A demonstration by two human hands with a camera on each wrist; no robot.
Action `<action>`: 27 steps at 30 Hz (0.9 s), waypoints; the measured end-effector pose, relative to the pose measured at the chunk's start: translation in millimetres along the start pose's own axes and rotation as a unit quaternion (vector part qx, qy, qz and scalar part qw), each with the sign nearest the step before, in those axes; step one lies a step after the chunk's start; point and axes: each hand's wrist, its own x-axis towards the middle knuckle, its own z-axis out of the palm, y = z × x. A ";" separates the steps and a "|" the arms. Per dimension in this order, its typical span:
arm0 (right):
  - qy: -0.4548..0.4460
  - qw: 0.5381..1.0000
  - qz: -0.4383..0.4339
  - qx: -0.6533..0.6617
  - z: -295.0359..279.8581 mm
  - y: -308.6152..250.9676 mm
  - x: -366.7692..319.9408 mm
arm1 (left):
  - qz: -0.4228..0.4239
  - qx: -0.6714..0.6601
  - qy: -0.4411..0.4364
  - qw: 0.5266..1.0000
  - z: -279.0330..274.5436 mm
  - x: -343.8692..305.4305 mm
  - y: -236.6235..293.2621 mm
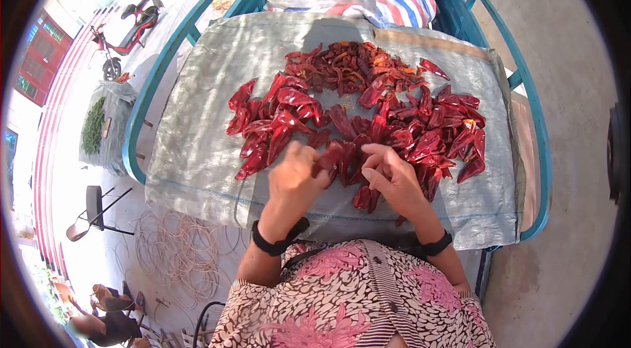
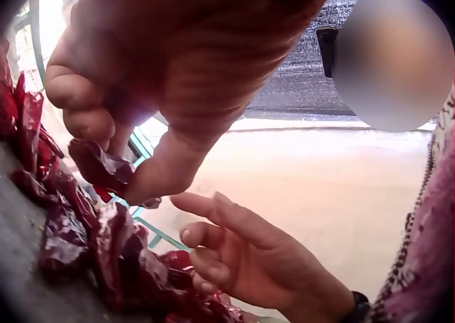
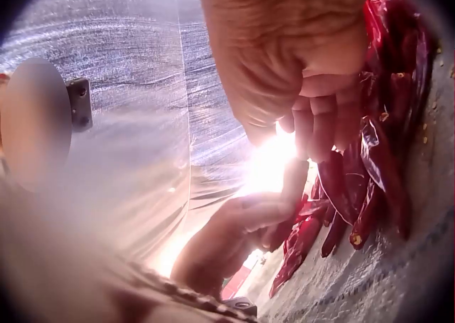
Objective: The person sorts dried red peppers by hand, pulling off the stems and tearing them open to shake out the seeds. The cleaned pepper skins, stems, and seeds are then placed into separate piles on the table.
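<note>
A: Layout?
B: Biggest first: teal metal cart, bed covered with a pale grey woven-plastic sheet. On it, a broad heap of glossy dark-red peppers to the person's right, a smaller glossy red heap to the left, and a duller, shrivelled red heap on the far side.
A: Hands?
B: Both reach forward over the near side of the peppers, side by side, not crossed. Left hand: back of hand up, thumb side turned in toward the right. Right hand: thumb and index point in toward the left, other fingers loosely bent.
A: Holding what?
B: Left pinches one wrinkled dark-red pepper between thumb and fingertips. Right: no pepper seen in its grasp.
A: Key relation?
B: Pinched pepper sits in the gap between the hands, on the right hand's left, just beside its fingertips. Left is nearer, it has the grip. Can't tell if right touches.
A: Long axis?
B: From the left wrist, visible part slants from fingertips down to thumb. Ends partly covered, so I wouldn't swear to its full line.
</note>
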 end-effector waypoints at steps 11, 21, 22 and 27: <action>0.043 0.997 0.011 0.062 2.4 -0.8 -3.2 | 0.026 0.008 -0.112 0.993 -0.5 15.5 1.9; -0.004 1.000 0.000 -0.015 -2.2 5.9 -3.7 | -0.072 0.112 -0.057 0.990 18.5 56.8 -51.6; -0.003 1.000 -0.003 -0.014 -2.1 7.2 -3.3 | -0.089 0.094 -0.051 0.990 18.4 57.8 -50.1; 0.020 1.000 -0.013 -0.020 -0.7 4.8 -1.3 | 0.037 0.038 0.004 0.999 3.0 43.3 -23.8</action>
